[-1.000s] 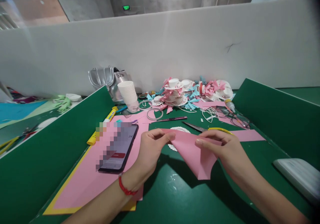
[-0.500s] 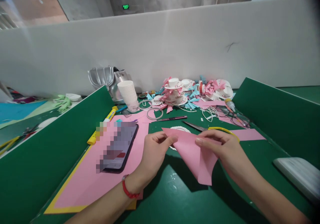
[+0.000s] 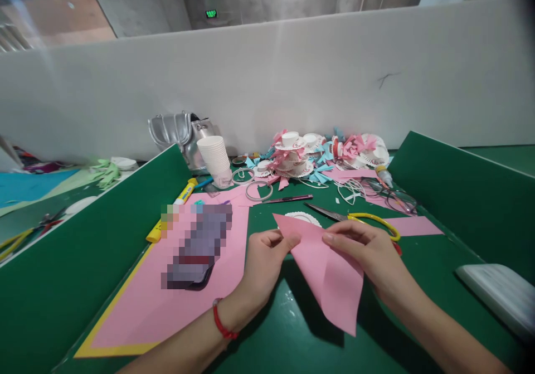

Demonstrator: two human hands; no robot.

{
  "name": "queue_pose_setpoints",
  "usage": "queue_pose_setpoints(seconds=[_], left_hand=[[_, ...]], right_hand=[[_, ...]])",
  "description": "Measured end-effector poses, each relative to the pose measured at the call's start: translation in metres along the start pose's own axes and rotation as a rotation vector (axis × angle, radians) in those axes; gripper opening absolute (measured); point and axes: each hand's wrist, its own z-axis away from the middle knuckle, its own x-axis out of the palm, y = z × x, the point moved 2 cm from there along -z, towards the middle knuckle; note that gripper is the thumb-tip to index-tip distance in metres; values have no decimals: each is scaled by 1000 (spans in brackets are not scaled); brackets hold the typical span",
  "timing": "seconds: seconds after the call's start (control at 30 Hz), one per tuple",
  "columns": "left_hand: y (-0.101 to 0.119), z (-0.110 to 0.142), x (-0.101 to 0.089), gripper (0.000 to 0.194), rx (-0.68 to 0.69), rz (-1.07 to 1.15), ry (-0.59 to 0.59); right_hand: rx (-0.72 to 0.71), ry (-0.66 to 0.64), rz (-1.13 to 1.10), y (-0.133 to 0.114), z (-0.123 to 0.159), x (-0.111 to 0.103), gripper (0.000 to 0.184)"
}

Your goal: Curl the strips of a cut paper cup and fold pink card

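Between my two hands is a sheet of pink paper (image 3: 324,268), held above the green table and bent along its middle. My left hand (image 3: 270,257) pinches its left edge between thumb and fingers; a red bracelet (image 3: 222,321) circles that wrist. My right hand (image 3: 363,246) is closed on the upper right part of the sheet, thumb in front. Just behind the paper lies a white scalloped paper plate (image 3: 303,216), partly covered. Scissors with yellow handles (image 3: 376,218) rest behind my right hand, blades pointing left.
Large pink sheets (image 3: 142,307) with a phone (image 3: 200,246) on top lie at the left, beside a glue stick (image 3: 184,193). Stacked paper cups (image 3: 215,159), a craft knife (image 3: 288,199) and paper-plate decorations (image 3: 296,154) stand farther back. Green dividers (image 3: 468,179) flank the table.
The pink paper has opened out a little, its lower corner hanging lower and nearer me. Both hands keep their grip, and my left hand has shifted slightly right.
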Motion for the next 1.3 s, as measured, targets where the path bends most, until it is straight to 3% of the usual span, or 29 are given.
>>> queue_pose_setpoints(seconds=[0.2, 0.37, 0.47, 0.63, 0.83, 1.07, 1.3], left_hand=[[9, -3, -2, 23, 64, -19, -110], [4, -1, 1, 26, 9, 56, -127], [0, 0, 2, 24, -10, 72, -58], [6, -1, -4, 21, 141, -113, 79], [10, -6, -7, 16, 173, -208, 73], [8, -7, -5, 18, 10, -69, -74], [15, -2, -6, 19, 153, -197, 39]], right_hand=[[-32, -126, 95, 2, -5, 0, 19], [-59, -20, 53, 2, -3, 1, 19], [-23, 6, 31, 5, -2, 3, 21], [42, -65, -10, 8, 0, 9, 21], [76, -117, -32, 5, 1, 9, 19], [72, 1, -86, 9, -1, 4, 19], [45, 0, -101, 7, 0, 5, 18]])
